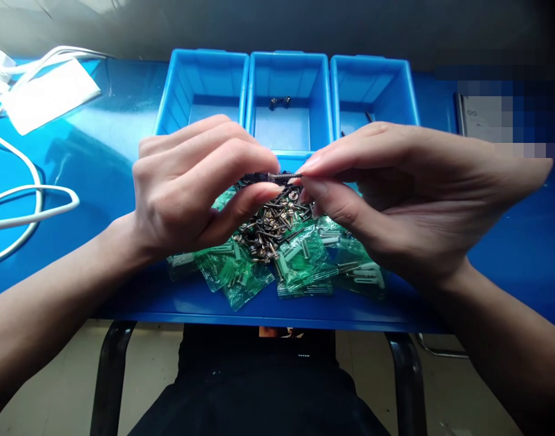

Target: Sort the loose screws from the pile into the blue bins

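A dark threaded screw (286,178) lies level between my two hands, above a heap of loose screws (270,233). My left hand (186,188) pinches its left end between thumb and forefinger; dark pieces show behind those fingers, too hidden to make out. The fingertips of my right hand (386,188) close on the screw's right end. Around the heap lie green plastic packets (304,260) with pale wall plugs and screws inside.
Three blue bins stand behind my hands: a left bin (209,56), a middle bin (288,57) with a few dark screws, and a right bin (372,62) with some dark pieces. White cables (36,212) and a white block (52,97) lie left on the blue table (100,284).
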### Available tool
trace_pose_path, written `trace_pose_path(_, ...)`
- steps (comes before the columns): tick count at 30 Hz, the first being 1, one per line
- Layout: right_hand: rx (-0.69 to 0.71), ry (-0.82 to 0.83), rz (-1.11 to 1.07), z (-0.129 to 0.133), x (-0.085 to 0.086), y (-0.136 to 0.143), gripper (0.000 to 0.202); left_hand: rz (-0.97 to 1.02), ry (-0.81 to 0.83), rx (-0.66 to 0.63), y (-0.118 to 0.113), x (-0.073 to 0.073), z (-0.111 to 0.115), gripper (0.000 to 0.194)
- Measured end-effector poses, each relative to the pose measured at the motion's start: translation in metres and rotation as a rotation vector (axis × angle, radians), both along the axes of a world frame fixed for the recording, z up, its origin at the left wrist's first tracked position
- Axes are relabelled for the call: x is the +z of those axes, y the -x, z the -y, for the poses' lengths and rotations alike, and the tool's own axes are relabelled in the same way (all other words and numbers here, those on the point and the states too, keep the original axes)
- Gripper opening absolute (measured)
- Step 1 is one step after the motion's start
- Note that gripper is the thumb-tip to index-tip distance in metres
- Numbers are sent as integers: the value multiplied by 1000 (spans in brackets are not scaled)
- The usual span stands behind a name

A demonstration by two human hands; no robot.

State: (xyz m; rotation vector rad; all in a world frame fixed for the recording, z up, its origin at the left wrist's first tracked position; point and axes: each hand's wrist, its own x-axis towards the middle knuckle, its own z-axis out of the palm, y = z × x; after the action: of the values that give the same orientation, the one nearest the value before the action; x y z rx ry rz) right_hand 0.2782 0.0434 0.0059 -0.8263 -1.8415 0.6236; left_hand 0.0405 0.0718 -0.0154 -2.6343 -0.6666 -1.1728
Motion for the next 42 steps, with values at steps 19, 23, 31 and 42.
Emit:
trace_pose_path(19,59,17,-6,0,2,-1,23,-14,-22,5,0,3,0,7)
trace_pose_path(23,104,-24,172,-6,0,-6,31,-22,8,36,0,3,2,14)
trace_pose_path(31,27,-117,343,-25,-8,-28,50,-78,-103,154,8,1,-9,15)
trace_pose_path(42,166,-568,679,-29,-21,-22,34,-177,109,245,11,-5,-14,21)
